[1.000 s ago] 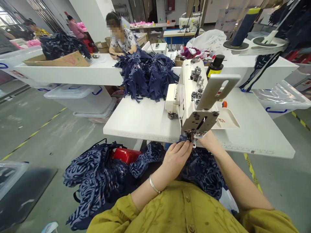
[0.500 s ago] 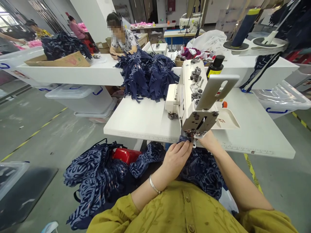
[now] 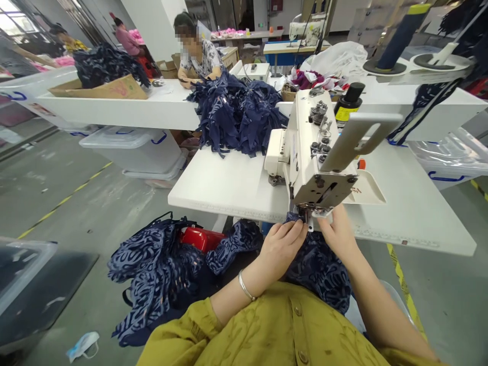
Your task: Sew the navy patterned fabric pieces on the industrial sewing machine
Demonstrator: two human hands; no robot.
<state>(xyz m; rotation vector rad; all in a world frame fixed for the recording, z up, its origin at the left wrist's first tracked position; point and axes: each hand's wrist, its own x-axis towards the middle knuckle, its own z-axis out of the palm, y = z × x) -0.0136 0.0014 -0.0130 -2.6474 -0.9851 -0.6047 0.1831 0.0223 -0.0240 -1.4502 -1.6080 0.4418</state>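
My left hand (image 3: 284, 247) is closed, fingers pressed together on the edge of a navy patterned bra (image 3: 320, 277) below the needle area. That fabric hangs down over my lap from the white sewing machine (image 3: 310, 147). Just right of the machine's foot is my right hand (image 3: 338, 231), its thumb near the metal plate; its other fingertips are hidden behind the machine head. More navy patterned bras (image 3: 152, 274) lie in a heap to the left of my lap, around a red object (image 3: 202, 239).
A pile of navy pieces (image 3: 240, 112) lies on the white table (image 3: 224, 178) behind the machine. A cream tray (image 3: 368, 188) with small bits sits at right. Thread cones (image 3: 402, 40) stand above. A co-worker (image 3: 198, 56) sits across. Plastic bins (image 3: 133, 150) stand below.
My right hand has drawn back a little from behind the machine head, showing its thumb. My left hand stays on the bra. The view has shifted slightly left.
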